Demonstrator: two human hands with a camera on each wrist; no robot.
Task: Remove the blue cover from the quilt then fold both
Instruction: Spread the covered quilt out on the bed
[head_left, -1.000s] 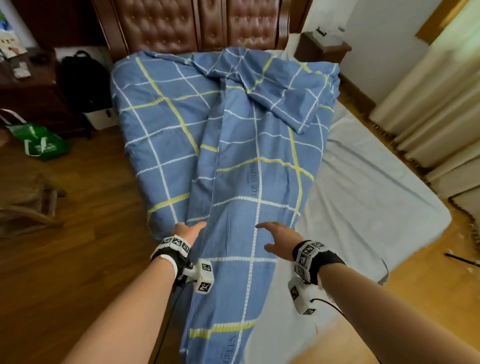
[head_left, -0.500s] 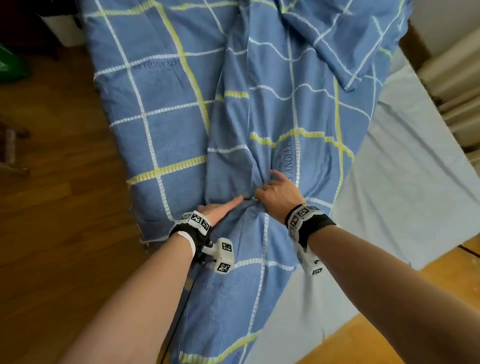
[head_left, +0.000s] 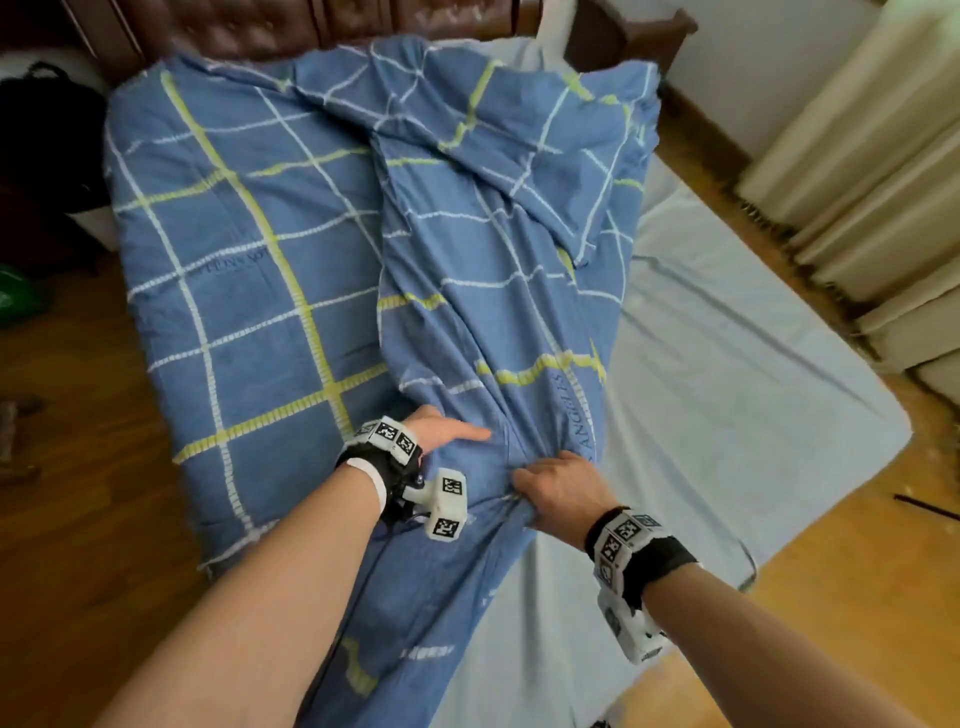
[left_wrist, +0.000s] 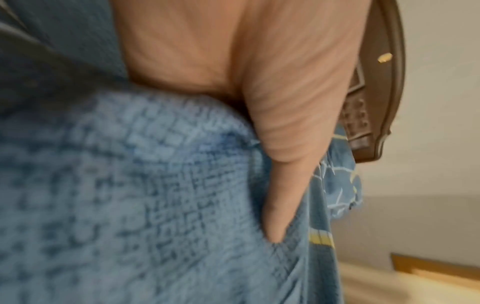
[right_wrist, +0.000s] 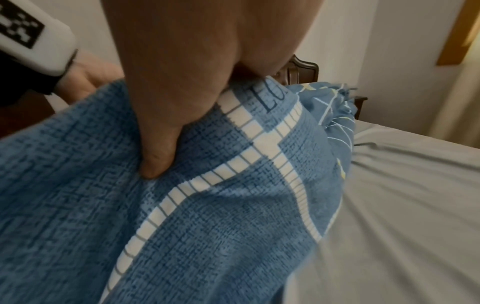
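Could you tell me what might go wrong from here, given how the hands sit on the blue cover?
The right hand grips a bunch of the blue cover; it may grab the quilt inside too, so both drag together. The left hand only presses flat, so the fabric could slide toward the floor.

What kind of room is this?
Most likely a bedroom. There is a bed with a grey sheet and a padded brown headboard, a blue checked cover spread over it, and long cream curtains beside it.
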